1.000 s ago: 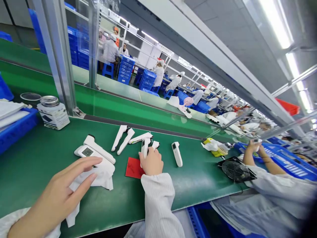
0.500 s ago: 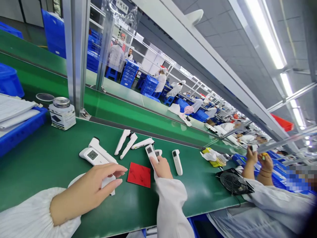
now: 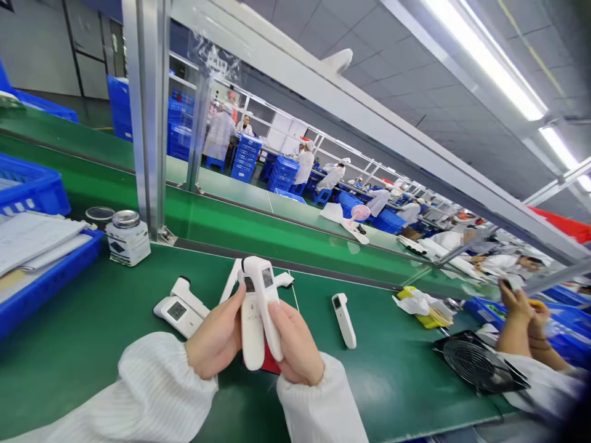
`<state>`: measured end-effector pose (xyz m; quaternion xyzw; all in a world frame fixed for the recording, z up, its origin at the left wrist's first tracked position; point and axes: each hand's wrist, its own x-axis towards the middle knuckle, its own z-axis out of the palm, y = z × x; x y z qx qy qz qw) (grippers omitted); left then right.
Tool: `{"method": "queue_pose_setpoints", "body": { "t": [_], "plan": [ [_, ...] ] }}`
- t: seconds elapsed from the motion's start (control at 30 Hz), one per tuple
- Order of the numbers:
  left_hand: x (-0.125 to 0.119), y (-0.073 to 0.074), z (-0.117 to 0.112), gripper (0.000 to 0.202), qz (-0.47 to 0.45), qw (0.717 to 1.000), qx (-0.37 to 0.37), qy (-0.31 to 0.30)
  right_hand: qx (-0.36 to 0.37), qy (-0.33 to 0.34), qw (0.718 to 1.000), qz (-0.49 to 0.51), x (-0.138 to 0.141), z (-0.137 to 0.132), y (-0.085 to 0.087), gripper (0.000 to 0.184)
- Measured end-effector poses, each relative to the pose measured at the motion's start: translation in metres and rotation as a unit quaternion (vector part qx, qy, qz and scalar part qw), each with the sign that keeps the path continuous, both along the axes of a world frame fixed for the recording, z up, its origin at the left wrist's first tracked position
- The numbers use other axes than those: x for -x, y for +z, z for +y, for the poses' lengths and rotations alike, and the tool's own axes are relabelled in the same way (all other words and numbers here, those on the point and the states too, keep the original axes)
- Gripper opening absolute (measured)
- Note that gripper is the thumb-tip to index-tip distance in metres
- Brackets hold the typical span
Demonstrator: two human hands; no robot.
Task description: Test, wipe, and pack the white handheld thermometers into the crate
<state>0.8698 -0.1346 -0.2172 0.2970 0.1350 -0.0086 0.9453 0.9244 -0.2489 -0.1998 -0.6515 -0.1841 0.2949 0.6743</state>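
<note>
In front of me, two white infrared thermometers are held up side by side. My left hand [image 3: 216, 339] grips the left thermometer [image 3: 252, 335] by its edge, thumb near its small screen. Fingers of my right hand [image 3: 298, 346] are closed round the right thermometer [image 3: 266, 295], which leans against the other one. Below them a red square pad [image 3: 271, 362] is mostly hidden. To the left lies a thermometer with a grey display [image 3: 177, 311], beside another white one. Behind my hands, more white thermometers are partly covered. One single thermometer [image 3: 344, 321] rests on the green bench to the right.
A white bottle with a metal cap [image 3: 128, 240] and a blue tray of papers [image 3: 60, 280] stand at left. A metal post [image 3: 150, 123] rises behind. At right are a yellow tray [image 3: 434, 317], a black fan [image 3: 480, 362] and a co-worker's hands [image 3: 524, 314].
My left hand has moved right and taken hold of a thermometer. My right hand has lifted its thermometer from the bench. The view has shifted slightly.
</note>
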Motion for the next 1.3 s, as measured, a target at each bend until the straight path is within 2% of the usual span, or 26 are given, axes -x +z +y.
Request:
{"method": "queue_pose_setpoints", "body": {
  "t": [0.1,0.23,0.3,0.37,0.47,0.63,0.77,0.87,1.03,1.13,1.3],
  "plan": [
    [-0.004,0.004,0.012,0.031,-0.012,0.997,-0.001,0.071,-0.07,0.0,0.998,-0.002,0.002,0.012,0.005,0.041],
    [-0.004,0.005,0.036,0.026,-0.019,0.991,-0.044,0.122,-0.12,-0.073,0.986,-0.089,-0.007,0.011,0.008,0.029],
    [-0.005,0.005,0.045,0.031,-0.019,0.991,-0.069,0.109,-0.146,-0.071,0.982,-0.1,-0.012,0.014,0.006,0.028],
    [-0.006,0.005,0.05,0.046,-0.025,0.995,-0.072,0.063,-0.166,-0.042,0.982,-0.074,-0.013,0.021,0.002,0.028],
    [-0.007,0.0,0.053,0.061,-0.045,0.997,-0.062,0.014,-0.157,-0.013,0.986,-0.052,-0.013,0.033,-0.006,0.028],
    [-0.002,-0.011,0.054,0.04,-0.036,0.988,-0.143,0.052,-0.141,-0.038,0.985,-0.093,-0.015,0.041,-0.023,0.021],
    [0.003,-0.018,0.049,0.036,-0.061,0.972,-0.219,0.053,-0.132,-0.035,0.984,-0.118,-0.009,0.045,-0.041,0.02],
    [0.007,-0.023,0.047,0.031,-0.109,0.952,-0.28,0.062,-0.143,-0.034,0.978,-0.148,-0.003,0.045,-0.05,0.024],
    [0.014,-0.03,0.049,0.024,-0.168,0.895,-0.405,0.086,-0.121,-0.077,0.95,-0.278,0.001,0.029,-0.064,0.035],
    [0.017,-0.031,0.048,0.023,-0.223,0.888,-0.395,0.068,-0.105,-0.122,0.942,-0.296,0.003,0.022,-0.075,0.042],
    [0.017,-0.027,0.047,0.024,-0.263,0.875,-0.401,0.069,-0.133,-0.172,0.929,-0.301,0.009,0.024,-0.087,0.049]
  ]
}}
